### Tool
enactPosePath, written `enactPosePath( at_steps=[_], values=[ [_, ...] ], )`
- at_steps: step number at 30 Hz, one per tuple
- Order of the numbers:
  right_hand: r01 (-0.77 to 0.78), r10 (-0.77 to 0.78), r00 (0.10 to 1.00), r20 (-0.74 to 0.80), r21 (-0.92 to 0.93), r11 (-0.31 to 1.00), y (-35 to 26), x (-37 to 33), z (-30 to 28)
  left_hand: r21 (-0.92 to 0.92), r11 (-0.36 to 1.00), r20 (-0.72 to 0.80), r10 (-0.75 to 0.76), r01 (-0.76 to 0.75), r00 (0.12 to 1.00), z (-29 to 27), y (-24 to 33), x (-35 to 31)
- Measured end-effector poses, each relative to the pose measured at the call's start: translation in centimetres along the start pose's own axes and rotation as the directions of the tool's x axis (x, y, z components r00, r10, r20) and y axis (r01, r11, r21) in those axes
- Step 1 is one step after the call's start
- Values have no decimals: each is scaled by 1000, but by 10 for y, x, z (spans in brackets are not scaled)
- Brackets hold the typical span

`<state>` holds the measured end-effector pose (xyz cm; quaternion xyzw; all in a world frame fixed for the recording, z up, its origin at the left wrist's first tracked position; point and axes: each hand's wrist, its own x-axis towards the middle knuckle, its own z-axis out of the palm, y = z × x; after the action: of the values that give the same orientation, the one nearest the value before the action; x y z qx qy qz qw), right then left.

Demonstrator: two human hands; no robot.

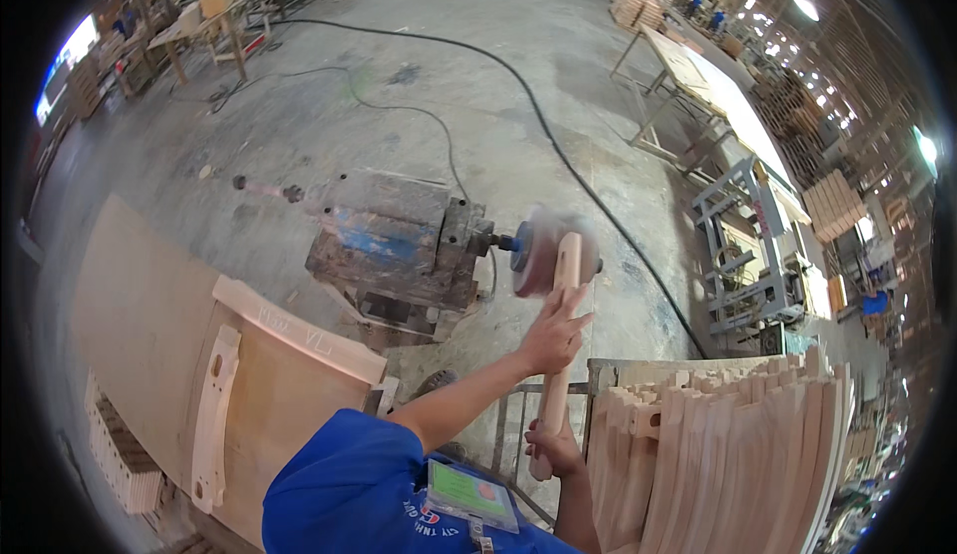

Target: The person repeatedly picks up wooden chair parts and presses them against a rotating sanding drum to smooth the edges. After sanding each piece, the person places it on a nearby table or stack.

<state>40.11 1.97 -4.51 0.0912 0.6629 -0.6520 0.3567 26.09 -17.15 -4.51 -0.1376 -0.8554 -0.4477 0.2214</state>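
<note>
A long pale wooden slat [554, 404] with a slot near its far end is in both of my hands. My left hand [554, 337] is on its upper half, with some fingers stretched along and beside the wood. Lower down, my right hand [558, 448] is closed round the near end. The slat's far end lies against a round sanding wheel [534, 263], which is blurred as if spinning. Whether wood and wheel touch firmly, I cannot tell. A shaft joins the wheel to a dusty motor [384, 235] with worn blue paint.
To my right, many wooden slats [718, 444] stand packed in a metal-framed rack. On my left, a board [150, 325] bears a curved slotted piece [212, 419] and a marked rail [299, 330]. A black cable [538, 115] crosses the floor. A long table [688, 75] stands at far right.
</note>
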Motion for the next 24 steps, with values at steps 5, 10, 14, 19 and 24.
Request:
enactPosePath(
  at_steps=[5,10,14,19,24],
  values=[
    [-70,65,997,48,111,991,1,10,-2,-32,999,-21,-21,20,1000,5,-6,9],
    [-39,35,994,-102,-34,999,-7,8,8,39,999,16,-6,5,1000,-1,-10,13],
    [-100,94,994,50,130,987,-10,4,0,28,996,-66,-87,89,994,-15,4,12],
    [-96,-11,911,413,237,967,-43,-29,27,92,994,-328,-31,65,944,-118,28,-34],
    [-227,172,676,716,-19,974,-68,-6,66,332,921,219,135,-204,966,-265,66,-124]
  ],
)
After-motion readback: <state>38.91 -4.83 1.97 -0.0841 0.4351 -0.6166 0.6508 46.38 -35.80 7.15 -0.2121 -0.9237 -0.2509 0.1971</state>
